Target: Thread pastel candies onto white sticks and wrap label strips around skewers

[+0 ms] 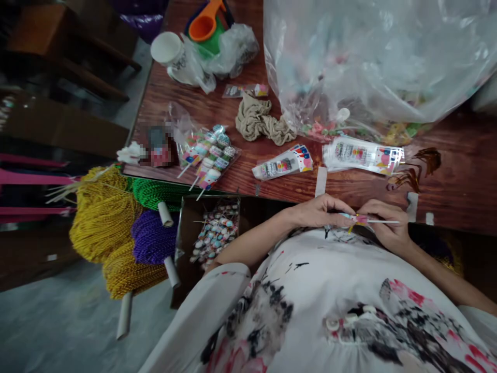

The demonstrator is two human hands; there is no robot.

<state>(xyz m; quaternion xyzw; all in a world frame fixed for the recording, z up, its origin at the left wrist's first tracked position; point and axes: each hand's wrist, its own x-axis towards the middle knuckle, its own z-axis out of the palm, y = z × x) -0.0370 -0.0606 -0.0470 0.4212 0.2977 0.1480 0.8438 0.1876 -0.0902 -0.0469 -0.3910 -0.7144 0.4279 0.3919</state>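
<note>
My left hand (pixel 328 210) and right hand (pixel 390 220) pinch a pale-blue, pink and yellow piece on a thin white stick (pixel 363 220), pointing right, at the near edge of the reddish-brown wooden table (pixel 462 186)

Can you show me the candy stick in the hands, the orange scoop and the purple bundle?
Candy stick (pixel 362 219): head view, on its pink part.
Orange scoop (pixel 202 28): head view, on its round bowl.
Purple bundle (pixel 152 238): head view, on the middle of its strings.
</note>
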